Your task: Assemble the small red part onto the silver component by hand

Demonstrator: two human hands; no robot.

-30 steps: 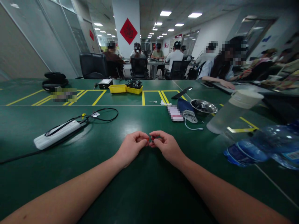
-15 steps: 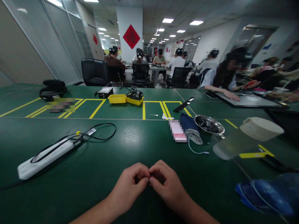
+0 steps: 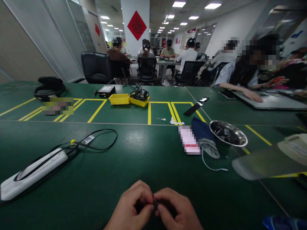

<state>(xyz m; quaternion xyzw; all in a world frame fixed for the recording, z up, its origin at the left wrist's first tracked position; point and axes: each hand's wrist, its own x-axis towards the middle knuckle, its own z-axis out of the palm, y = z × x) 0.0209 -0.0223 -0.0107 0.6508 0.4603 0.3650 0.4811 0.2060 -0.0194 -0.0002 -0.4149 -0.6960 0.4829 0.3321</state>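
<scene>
My left hand point(image 3: 135, 204) and my right hand point(image 3: 176, 206) meet at the fingertips low in the middle of the head view, above the green table point(image 3: 134, 159). Both are pinched, thumb against index finger. Something tiny and dark seems to sit between the fingertips, too small to name. Nearest to my right hand, farther up the table, lie a pink pixelated item point(image 3: 189, 140) and a dark blue pouch point(image 3: 202, 129) with a grey end and a white cord.
A white power strip point(image 3: 35, 172) with black cable lies left. Yellow trays point(image 3: 119, 99) stand farther back. At right are a metal bowl point(image 3: 227, 132), a frosted jug point(image 3: 263, 159) and blue plastic point(image 3: 285, 223). A person's hand point(image 3: 251, 95) rests on a board.
The camera view has shifted, so my hands appear lower and the jug and blue plastic farther right and lower. My fingertips still meet in a pinch.
</scene>
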